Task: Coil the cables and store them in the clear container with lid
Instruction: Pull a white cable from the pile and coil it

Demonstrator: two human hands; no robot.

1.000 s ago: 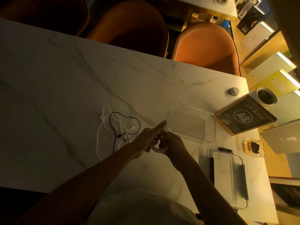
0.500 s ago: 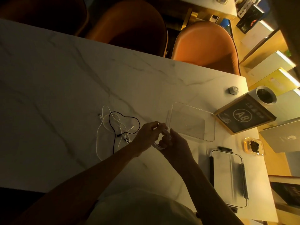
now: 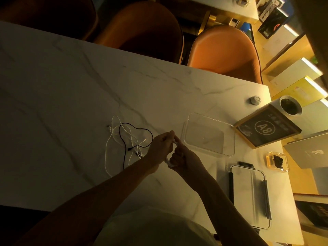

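While both hands meet above the marble: here is the scene, label by label.

Surface: a white marble-patterned surface (image 3: 71,96), dimly lit in yellow light.
Left hand: the left hand (image 3: 160,146) is closed, thumb and fingers pinching one end of a small white coiled cable (image 3: 169,162), just left of the container's near left corner.
Right hand: the right hand (image 3: 184,158) is clenched around the same coil, knuckles touching the left hand; most of the coil is hidden between the two.
Loose cables: a tangle of thin white cable (image 3: 110,144) and thin black cable (image 3: 136,129) lies on the surface just left of the left hand, the black loop crossing over the white strands.
Container: a clear rectangular plastic container (image 3: 230,139) stands open and holds nothing, right of the hands and slightly farther.
Lid: a clear rectangular lid with black clips (image 3: 248,196) lies flat on the surface, near and right, apart from the container.
Sign: a wood-framed black sign marked A8 (image 3: 266,128) leans just right of the container.
Other items: a small round white knob (image 3: 255,99) sits far right; a small yellow-tinted tray with something dark in it (image 3: 278,161) sits near the right edge.
Chairs: orange upholstered chairs (image 3: 225,52) stand along the far side.
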